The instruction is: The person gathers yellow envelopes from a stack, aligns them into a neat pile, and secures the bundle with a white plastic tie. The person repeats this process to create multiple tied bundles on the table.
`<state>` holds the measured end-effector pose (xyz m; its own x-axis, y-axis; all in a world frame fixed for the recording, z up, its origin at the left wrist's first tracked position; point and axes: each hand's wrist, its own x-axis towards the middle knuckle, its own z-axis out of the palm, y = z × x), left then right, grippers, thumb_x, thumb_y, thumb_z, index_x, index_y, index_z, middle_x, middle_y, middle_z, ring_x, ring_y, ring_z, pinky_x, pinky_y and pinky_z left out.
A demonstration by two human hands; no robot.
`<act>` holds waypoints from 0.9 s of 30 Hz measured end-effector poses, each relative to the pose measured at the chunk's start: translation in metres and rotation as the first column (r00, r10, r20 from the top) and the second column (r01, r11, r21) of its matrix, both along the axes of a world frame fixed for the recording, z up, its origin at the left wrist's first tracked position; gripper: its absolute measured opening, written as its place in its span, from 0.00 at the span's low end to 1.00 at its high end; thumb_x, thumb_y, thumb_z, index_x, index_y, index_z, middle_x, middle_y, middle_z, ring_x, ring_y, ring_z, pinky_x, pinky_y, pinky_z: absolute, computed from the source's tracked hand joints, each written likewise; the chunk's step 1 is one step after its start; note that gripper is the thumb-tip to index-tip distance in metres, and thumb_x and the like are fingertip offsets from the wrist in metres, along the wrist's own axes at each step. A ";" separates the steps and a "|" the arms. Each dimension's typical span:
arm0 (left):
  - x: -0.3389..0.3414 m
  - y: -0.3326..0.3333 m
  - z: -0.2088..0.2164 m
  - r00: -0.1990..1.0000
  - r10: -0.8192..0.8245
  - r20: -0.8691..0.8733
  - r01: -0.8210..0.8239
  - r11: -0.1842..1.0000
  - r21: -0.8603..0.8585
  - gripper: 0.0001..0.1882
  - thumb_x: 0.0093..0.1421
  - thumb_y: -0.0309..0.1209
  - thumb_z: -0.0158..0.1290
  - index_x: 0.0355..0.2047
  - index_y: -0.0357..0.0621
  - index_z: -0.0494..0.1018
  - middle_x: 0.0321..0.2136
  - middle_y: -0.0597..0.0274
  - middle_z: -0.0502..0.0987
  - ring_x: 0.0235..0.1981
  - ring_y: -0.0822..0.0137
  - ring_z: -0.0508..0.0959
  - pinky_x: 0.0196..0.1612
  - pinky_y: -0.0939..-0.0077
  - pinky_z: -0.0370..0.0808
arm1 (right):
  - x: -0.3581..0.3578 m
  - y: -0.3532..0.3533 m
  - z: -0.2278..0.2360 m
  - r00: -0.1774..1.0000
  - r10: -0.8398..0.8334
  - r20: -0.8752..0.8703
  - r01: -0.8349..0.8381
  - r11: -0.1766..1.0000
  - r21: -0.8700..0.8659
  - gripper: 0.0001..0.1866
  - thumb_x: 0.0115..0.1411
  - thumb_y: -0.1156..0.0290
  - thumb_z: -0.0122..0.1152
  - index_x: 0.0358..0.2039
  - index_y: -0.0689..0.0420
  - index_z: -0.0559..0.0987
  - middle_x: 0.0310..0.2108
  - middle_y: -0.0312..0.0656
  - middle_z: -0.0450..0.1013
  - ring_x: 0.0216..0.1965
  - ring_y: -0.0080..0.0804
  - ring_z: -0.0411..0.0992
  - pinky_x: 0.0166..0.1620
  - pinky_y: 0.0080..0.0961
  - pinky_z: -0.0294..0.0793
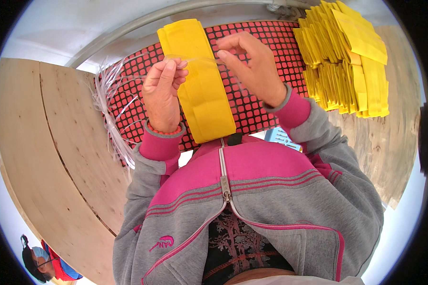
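Note:
A folded stack of yellow fabric pieces (207, 102) lies lengthwise in front of me on a red-and-black gridded mat (247, 107). Over the stack's upper half runs a thin clear plastic strip (199, 59). My left hand (164, 88) pinches the strip between thumb and fingers at the stack's left side. At its right side my right hand (252, 64) is curled, thumb and forefinger close together, with the strip reaching the thumb; its other fingers are mostly hidden. Whether the strip passes under the stack cannot be seen.
Loose clear strips (110, 95) hang over the mat's left edge. A large pile of folded yellow pieces (347, 61) stands at the far right. Wooden boards (57, 128) extend on the left; a light-blue plastic item (283, 137) shows beneath my right arm. Another person (45, 261) is at lower left.

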<state>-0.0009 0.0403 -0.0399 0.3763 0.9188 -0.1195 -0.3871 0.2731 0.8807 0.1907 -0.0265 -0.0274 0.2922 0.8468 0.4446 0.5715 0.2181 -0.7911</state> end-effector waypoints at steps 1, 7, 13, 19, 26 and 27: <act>-0.001 0.001 -0.001 1.000 0.002 0.012 -0.002 0.999 -0.032 0.08 0.66 0.31 0.51 0.39 0.39 0.75 0.36 0.61 0.80 0.34 0.75 0.77 0.40 0.83 0.73 | -0.007 -0.006 -0.001 0.983 0.047 -0.177 -0.057 0.997 -0.051 0.08 0.58 0.69 0.61 0.32 0.61 0.76 0.28 0.38 0.74 0.30 0.25 0.73 0.32 0.22 0.71; -0.007 0.003 -0.006 0.989 -0.028 0.145 0.055 0.980 -0.190 0.08 0.66 0.31 0.50 0.41 0.39 0.74 0.37 0.59 0.80 0.34 0.74 0.78 0.41 0.81 0.75 | -0.051 -0.013 -0.014 0.466 0.075 -0.881 -0.627 0.731 -0.270 0.11 0.64 0.61 0.57 0.38 0.55 0.78 0.31 0.30 0.74 0.31 0.16 0.71 0.33 0.15 0.69; -0.013 -0.001 0.000 0.998 0.009 0.065 -0.001 0.992 -0.126 0.07 0.66 0.29 0.50 0.40 0.39 0.74 0.37 0.59 0.79 0.35 0.73 0.78 0.42 0.80 0.75 | -0.056 -0.005 -0.032 -0.177 -0.165 -0.970 -0.600 0.800 -0.026 0.16 0.68 0.58 0.51 0.45 0.56 0.77 0.32 0.27 0.72 0.31 0.12 0.68 0.36 0.11 0.70; -0.018 -0.007 0.005 0.997 -0.069 0.019 0.068 0.997 0.018 0.07 0.67 0.28 0.49 0.40 0.38 0.74 0.37 0.60 0.79 0.35 0.73 0.78 0.42 0.80 0.75 | -0.053 0.005 -0.035 -0.324 0.023 -0.946 -0.488 0.852 0.188 0.18 0.69 0.59 0.51 0.50 0.58 0.74 0.32 0.27 0.71 0.32 0.12 0.69 0.37 0.12 0.72; -0.026 -0.003 0.005 0.978 -0.092 0.186 0.116 0.986 -0.121 0.08 0.67 0.29 0.48 0.41 0.39 0.73 0.37 0.57 0.80 0.32 0.73 0.78 0.39 0.80 0.76 | -0.046 0.004 -0.017 -0.142 0.153 -0.978 -0.494 0.845 0.204 0.17 0.66 0.67 0.54 0.53 0.59 0.72 0.38 0.32 0.72 0.37 0.16 0.70 0.41 0.14 0.71; -0.027 -0.003 0.005 0.970 -0.095 0.222 0.131 0.979 -0.157 0.07 0.67 0.29 0.48 0.41 0.39 0.73 0.37 0.57 0.80 0.32 0.73 0.78 0.39 0.80 0.76 | -0.046 0.003 -0.014 -0.077 0.176 -0.981 -0.513 0.837 0.190 0.16 0.65 0.69 0.56 0.52 0.58 0.72 0.38 0.33 0.73 0.37 0.17 0.71 0.41 0.14 0.72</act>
<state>-0.0280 0.0376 -0.0348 0.5101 0.8420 -0.1757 -0.5178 0.4637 0.7190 0.1443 -0.0240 -0.0411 -0.0766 0.9905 -0.1143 -0.8323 -0.1267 -0.5397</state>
